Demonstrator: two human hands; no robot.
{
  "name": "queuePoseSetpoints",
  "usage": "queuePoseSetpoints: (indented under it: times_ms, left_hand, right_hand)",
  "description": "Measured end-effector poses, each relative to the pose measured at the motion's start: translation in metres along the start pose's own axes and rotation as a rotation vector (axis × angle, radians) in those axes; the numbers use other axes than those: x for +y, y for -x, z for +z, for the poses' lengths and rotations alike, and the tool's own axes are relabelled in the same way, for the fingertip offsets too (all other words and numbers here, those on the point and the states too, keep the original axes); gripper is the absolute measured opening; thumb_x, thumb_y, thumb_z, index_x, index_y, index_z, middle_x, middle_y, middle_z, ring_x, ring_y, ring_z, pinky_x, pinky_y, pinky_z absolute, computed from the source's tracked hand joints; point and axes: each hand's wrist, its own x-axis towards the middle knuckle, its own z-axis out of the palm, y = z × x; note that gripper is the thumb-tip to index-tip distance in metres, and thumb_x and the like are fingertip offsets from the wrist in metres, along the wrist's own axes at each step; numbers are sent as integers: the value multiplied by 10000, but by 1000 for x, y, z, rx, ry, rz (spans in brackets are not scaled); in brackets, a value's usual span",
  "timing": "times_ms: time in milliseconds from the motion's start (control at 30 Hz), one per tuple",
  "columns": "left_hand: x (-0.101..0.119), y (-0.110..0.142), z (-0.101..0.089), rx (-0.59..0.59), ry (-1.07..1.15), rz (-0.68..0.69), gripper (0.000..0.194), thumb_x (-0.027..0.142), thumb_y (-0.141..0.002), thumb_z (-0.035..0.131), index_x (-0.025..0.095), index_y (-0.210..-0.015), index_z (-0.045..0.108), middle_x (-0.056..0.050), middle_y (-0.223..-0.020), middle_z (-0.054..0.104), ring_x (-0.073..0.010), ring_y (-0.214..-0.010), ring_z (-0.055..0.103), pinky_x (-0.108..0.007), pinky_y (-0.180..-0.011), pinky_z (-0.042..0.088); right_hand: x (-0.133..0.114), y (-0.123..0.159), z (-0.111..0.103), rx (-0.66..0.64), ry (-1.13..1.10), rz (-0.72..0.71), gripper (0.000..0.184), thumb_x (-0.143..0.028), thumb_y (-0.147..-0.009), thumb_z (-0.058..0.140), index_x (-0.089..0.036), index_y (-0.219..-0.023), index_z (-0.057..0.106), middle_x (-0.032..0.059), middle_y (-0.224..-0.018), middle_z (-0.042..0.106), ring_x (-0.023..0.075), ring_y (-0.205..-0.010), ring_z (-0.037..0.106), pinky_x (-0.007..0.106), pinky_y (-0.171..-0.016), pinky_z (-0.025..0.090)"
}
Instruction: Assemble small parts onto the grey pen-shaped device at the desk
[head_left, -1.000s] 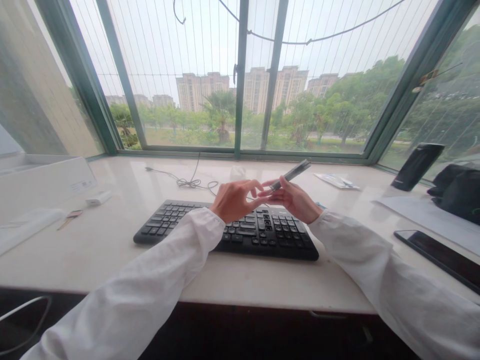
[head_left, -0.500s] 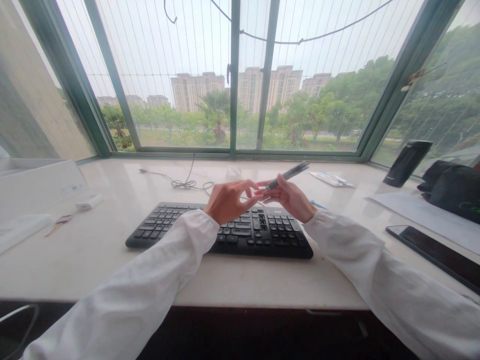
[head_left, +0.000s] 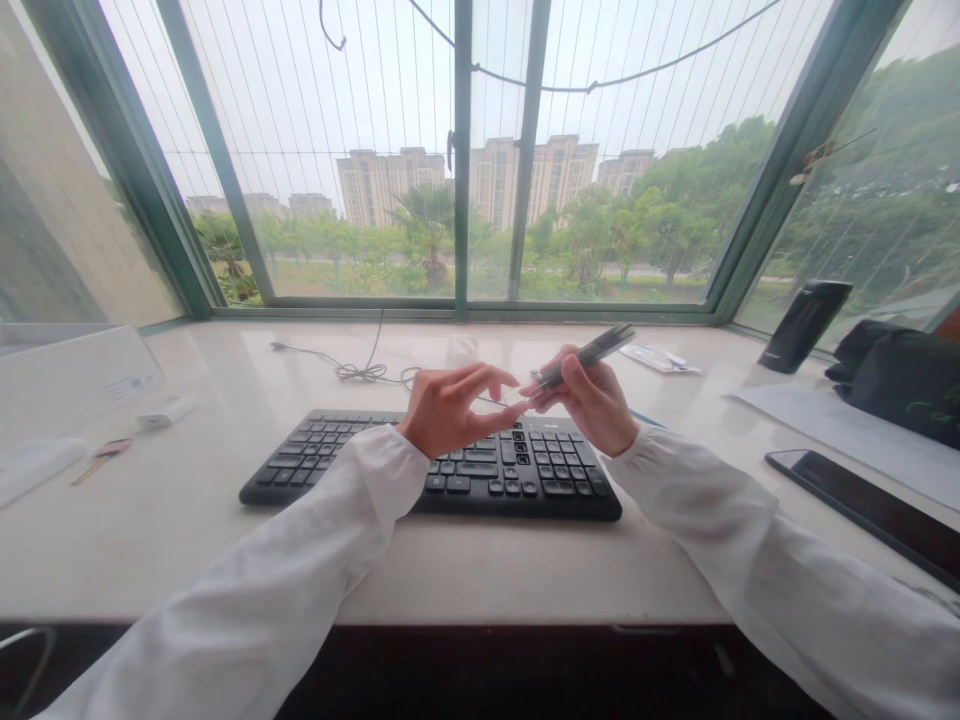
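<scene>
While your right hand (head_left: 600, 405) holds a dark slim object (head_left: 592, 352) above the bench (head_left: 525, 570), your left hand (head_left: 454, 405) is raised just beside it. The fingers of your right hand are clamped on the object, thumb on the near side, and its far end tilts up toward the bench's window edge. The fingers of your left hand are apart, with the thumb and forefinger spread toward your right fingertips; you may be touching them, but I cannot tell. Nothing clearly shows in your left grip.

As far as the work goes, I judge it to be midway: the object is off the bench and firmly held, but not set down. Blur hides whether anything about it is finished.

Below your hands lies the keyboard (head_left: 300, 460), near the middle of the bench's front edge. A phone (head_left: 862, 510) lies toward the front right corner, and a flat packet (head_left: 664, 358) near the back edge. Behind the keyboard is a looped cable (head_left: 364, 373); toward the bench's left edge are a key (head_left: 103, 460) and a white charger (head_left: 166, 412).
</scene>
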Motion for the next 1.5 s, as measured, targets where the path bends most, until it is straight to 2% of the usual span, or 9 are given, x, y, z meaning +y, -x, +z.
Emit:
queuePoseSetpoints:
  times_ms: [133, 333, 700, 867, 1067, 1333, 1500]
  left_hand:
    - [7, -3, -8, 84, 47, 92, 183, 368, -828, 648, 190, -786, 653, 49, -622, 645, -43, -493, 524, -172, -511, 385]
    - [15, -6, -15, 164, 58, 165, 159, 337, -824, 664, 193, -756, 659, 48, -594, 649, -42, -475, 522, -173, -505, 381]
    - [14, -8, -16, 231, 52, 201, 108, 268, -797, 701, 182, -744, 663, 44, -613, 671, -40, -463, 522, -170, -494, 377]
    - [13, -9, -18, 261, 46, 209, 78, 258, -786, 715, 189, -799, 681, 28, -699, 715, -54, -540, 604, -166, -533, 425]
    - [13, -9, -20, 290, 68, 244, 113, 232, -763, 739, 197, -850, 676, 30, -770, 731, -68, -642, 663, -163, -600, 485]
    - [14, -9, -21, 296, 83, 297, 167, 208, -749, 748, 198, -896, 669, 19, -822, 740, -82, -680, 680, -175, -619, 506]
    - [15, -11, -23, 291, 56, 310, 128, 244, -791, 710, 194, -899, 661, 8, -835, 740, -76, -659, 673, -174, -590, 494]
  right_hand:
    - [-7, 8, 4, -1, 19, -70, 500, -703, -745, 576, -221, -707, 450, 24, -609, 673, 166, -486, 631, 299, -482, 540]
    - [-15, 15, 10, -37, -7, -55, 547, -763, -714, 537, -228, -679, 427, 18, -551, 655, 172, -440, 613, 289, -429, 506]
    - [-20, 16, 14, -131, -160, -99, 468, -642, -793, 580, -203, -718, 435, 11, -581, 702, 135, -429, 616, 221, -401, 485]
    - [-21, 12, 13, -114, -201, -104, 387, -526, -770, 689, -190, -742, 501, -13, -577, 684, 106, -460, 616, 186, -423, 473]
    - [-19, 11, 12, -93, -272, -104, 338, -479, -744, 735, -177, -763, 584, -19, -594, 680, 85, -479, 610, 163, -433, 479]
    - [-22, 10, 12, -79, -272, -93, 263, -401, -744, 757, -172, -802, 641, -15, -604, 677, 84, -493, 610, 165, -447, 487]
    - [-23, 12, 11, -62, -212, -109, 242, -383, -748, 753, -182, -806, 631, -17, -612, 668, 93, -511, 604, 191, -476, 494]
